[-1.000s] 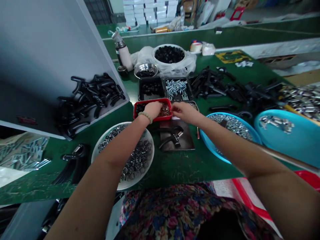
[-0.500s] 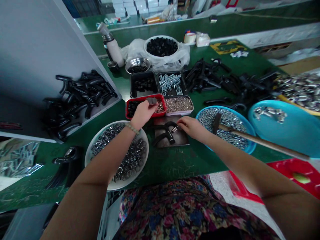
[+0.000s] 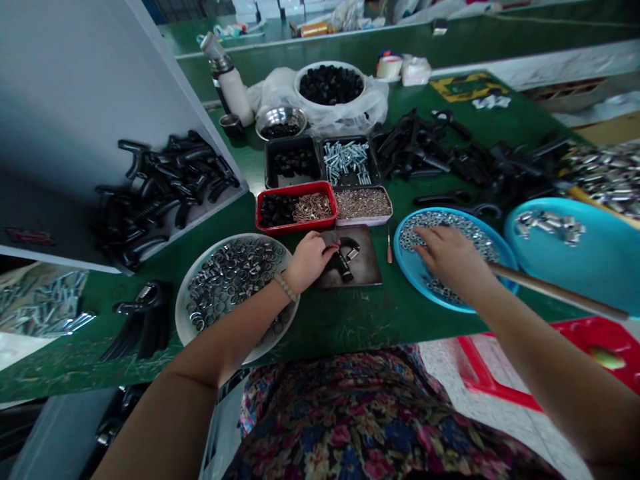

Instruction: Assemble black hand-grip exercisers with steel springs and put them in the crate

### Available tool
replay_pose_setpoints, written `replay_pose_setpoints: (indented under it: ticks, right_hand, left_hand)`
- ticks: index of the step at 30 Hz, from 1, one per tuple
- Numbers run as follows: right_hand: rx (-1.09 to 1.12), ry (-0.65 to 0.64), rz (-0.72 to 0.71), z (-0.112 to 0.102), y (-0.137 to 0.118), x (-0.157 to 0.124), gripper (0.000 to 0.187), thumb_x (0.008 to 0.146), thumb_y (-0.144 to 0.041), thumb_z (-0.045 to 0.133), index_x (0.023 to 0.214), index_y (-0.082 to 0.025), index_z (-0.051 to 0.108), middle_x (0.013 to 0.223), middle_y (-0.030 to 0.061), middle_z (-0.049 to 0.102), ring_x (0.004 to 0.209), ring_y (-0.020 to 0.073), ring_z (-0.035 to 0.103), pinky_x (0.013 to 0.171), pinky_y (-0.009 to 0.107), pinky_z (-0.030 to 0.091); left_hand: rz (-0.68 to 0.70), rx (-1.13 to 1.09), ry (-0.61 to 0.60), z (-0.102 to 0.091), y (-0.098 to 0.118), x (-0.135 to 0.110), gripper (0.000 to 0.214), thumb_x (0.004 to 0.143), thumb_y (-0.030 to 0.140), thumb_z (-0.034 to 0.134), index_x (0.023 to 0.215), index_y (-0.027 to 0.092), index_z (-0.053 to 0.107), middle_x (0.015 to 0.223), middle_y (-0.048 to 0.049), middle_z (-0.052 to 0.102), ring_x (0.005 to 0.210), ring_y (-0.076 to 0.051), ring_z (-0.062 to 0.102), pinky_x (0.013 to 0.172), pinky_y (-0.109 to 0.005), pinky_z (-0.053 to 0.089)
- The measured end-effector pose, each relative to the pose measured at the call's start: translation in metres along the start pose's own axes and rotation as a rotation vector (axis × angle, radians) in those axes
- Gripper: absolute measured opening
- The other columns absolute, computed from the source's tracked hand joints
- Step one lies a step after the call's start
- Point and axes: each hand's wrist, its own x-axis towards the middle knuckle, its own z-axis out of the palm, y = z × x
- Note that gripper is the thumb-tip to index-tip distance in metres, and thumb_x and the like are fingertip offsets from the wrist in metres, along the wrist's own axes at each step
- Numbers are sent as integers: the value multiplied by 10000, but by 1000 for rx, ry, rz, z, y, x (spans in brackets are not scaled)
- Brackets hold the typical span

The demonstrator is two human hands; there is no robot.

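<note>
My left hand (image 3: 311, 259) is closed, its thumb and fingertips on the left side of a black branched part (image 3: 345, 268). That part lies on a square metal plate (image 3: 370, 275), and a small shiny metal cylinder (image 3: 353, 254) sits at its right side. Over a blue tray (image 3: 413, 283) of small silvery nuts (image 3: 450, 217), my right hand (image 3: 453, 260) reaches down with thumb and fingers apart. A hammer's wooden handle (image 3: 550, 287) comes out from under it; the hand mostly covers the hammer head. Between plate and tray lies a small screwdriver (image 3: 389, 250).
A white basin (image 3: 183, 293) of metal rings stands at left. Behind the plate are a red box (image 3: 300, 227) with black pieces and small coppery pieces, a box of rivet-like bits (image 3: 363, 203), and a tray of screws (image 3: 345, 160). Another blue tray (image 3: 555, 267) lies at right.
My left hand has come down from the red box to the black part. My right hand has left that part and moved right over the nuts. The screwdriver now shows on the table.
</note>
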Motion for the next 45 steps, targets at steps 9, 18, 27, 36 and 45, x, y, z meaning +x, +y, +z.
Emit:
replay_pose_setpoints:
  ticks: [9,18,27,36,45]
  right_hand:
    - [-119,-304,120,-7,56,-29,483,895,-377,506,1314,-136,506,1200,207,611,1080,359,549,859,465,427]
    - [51,-207,245,-25,-13,-16,387,955,-348,311,1185,-134,536,1047,177,665,867,302,656,685,375,481]
    - [247,-239,149,-31,-88,31,299,956,-311,336,1096,-161,553,943,136,691,723,244,675,608,337,475]
    - [280,-297,-26,-28,-111,47,320,951,-299,345,1168,-182,549,1045,126,676,725,215,666,619,336,492]
    - [-160,-255,442,-12,10,-21,518,973,-364,228,1370,-74,391,1149,250,597,902,369,648,654,451,484]
  left_hand:
    - [319,403,-110,-2,1,-5,240,915,263,494,862,138,691,966,-116,666,1060,-243,534,924,-400,433]
    - [200,304,-144,-11,-3,-28,347,849,332,597,1155,174,646,1330,-116,525,1234,-270,454,1093,-453,315]
    - [188,263,-123,-6,-7,-31,332,853,336,592,1143,179,632,1310,-101,542,1235,-264,457,1107,-456,284]
    - [62,36,15,1,-15,-30,638,736,260,724,1290,157,427,1232,-111,589,1177,-252,516,1040,-431,378]
    - [214,460,-230,3,4,-40,454,919,141,384,1369,165,434,1126,-128,581,1031,-247,526,858,-378,444]
